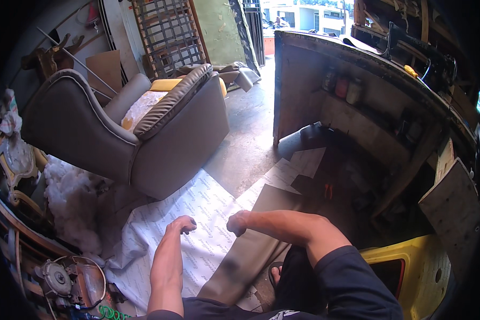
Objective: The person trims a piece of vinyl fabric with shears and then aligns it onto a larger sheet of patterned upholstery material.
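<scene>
My left hand [186, 224] and my right hand [238, 223] hover side by side above a wide sheet of upholstery material. Its white printed backing [168, 256] faces up, and the brown vinyl face [245, 256] shows on the folded-over part at the right. Fingers on both hands are curled in; anything inside them is hidden. Beyond my hands stands a brown wingback armchair [181, 136], its seat stripped to yellow and white padding [144, 105]. A narrower strip of the white-backed material [282, 173] reaches toward the bench.
Fluffy white stuffing [72, 197] lies left beneath the chair. A dark workbench [304, 80] with shelves stands at the right, with orange-handled pliers [328, 191] on the floor below. A yellow plastic seat [429, 272] is at lower right, a motor-like machine [57, 278] at lower left.
</scene>
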A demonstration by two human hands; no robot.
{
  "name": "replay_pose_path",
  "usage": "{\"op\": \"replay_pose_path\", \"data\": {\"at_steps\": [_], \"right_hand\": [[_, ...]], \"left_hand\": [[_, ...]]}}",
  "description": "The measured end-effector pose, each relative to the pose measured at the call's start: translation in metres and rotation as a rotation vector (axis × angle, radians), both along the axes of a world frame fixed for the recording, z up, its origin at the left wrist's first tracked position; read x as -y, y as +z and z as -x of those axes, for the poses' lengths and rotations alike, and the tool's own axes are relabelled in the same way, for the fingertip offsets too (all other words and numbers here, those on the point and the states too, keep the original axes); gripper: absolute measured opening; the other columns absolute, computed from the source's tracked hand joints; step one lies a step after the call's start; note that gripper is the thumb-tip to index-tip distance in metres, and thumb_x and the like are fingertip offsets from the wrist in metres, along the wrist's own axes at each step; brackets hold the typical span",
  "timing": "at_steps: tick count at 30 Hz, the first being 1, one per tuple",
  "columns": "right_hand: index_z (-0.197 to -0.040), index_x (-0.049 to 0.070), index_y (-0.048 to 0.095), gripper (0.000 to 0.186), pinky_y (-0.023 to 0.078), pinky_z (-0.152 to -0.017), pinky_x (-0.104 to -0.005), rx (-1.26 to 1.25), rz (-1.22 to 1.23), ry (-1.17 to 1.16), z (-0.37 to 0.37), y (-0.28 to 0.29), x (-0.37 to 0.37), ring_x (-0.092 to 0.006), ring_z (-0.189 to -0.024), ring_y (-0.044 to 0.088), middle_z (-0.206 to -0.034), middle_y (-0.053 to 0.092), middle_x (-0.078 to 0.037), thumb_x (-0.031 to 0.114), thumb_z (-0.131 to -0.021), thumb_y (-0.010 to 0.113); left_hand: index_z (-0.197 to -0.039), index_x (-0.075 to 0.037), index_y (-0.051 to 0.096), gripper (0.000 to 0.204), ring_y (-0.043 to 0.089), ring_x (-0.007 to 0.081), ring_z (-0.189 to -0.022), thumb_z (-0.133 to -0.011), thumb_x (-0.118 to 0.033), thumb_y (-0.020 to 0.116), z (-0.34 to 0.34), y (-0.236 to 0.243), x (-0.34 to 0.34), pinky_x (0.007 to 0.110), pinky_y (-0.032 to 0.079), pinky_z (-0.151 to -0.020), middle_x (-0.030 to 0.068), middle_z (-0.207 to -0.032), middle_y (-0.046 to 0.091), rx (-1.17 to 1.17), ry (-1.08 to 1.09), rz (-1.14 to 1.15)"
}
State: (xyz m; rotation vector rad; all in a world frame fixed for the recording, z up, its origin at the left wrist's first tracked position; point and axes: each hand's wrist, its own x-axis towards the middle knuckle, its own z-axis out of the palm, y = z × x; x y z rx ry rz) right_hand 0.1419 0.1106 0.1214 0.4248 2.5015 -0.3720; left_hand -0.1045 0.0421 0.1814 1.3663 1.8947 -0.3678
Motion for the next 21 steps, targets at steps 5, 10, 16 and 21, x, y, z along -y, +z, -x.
{"op": "replay_pose_path", "data": {"at_steps": [5,10,16,21], "right_hand": [[-0.098,0.007,0.073,0.025,0.056,-0.076,-0.0443,0.039,-0.042,0.012,-0.015,0.001,-0.004,-0.0325,-0.092,0.068,-0.098,0.071,-0.016,0.018,-0.077,0.065],[-0.099,0.006,0.073,0.025,0.056,-0.077,-0.0449,-0.055,-0.02,0.062,-0.011,0.035,0.011,-0.033,-0.093,0.068,-0.099,0.071,-0.016,0.018,-0.078,0.065],[-0.099,0.005,0.073,0.026,0.056,-0.076,-0.0451,0.058,-0.025,-0.002,-0.006,0.008,0.001,-0.0333,-0.092,0.068,-0.099,0.071,-0.016,0.019,-0.078,0.065],[-0.099,0.005,0.073,0.026,0.055,-0.076,-0.0451,-0.008,0.012,-0.003,-0.008,-0.016,-0.009,-0.0332,-0.092,0.068,-0.099,0.071,-0.016,0.019,-0.078,0.065]], "left_hand": [[-0.122,-0.013,0.067,0.04,0.069,0.0162,-0.086,-0.086,-0.028,0.059,-0.014,-0.001,-0.009,0.033,0.055,-0.07,0.0052,-0.103,0.071,0.015,-0.021,-0.016],[-0.122,-0.013,0.067,0.04,0.068,0.0162,-0.085,-0.086,-0.028,0.06,0.0,-0.002,-0.003,0.034,0.055,-0.07,0.0047,-0.102,0.071,0.002,-0.003,-0.001],[-0.122,-0.014,0.067,0.04,0.068,0.0161,-0.084,-0.086,-0.029,0.06,-0.005,-0.003,-0.005,0.034,0.054,-0.069,0.0044,-0.1,0.07,0.011,-0.001,-0.014],[-0.121,-0.014,0.067,0.039,0.068,0.0161,-0.084,-0.086,-0.029,0.061,-0.008,-0.003,-0.006,0.034,0.054,-0.069,0.004,-0.1,0.07,0.019,-0.004,-0.02]]}}
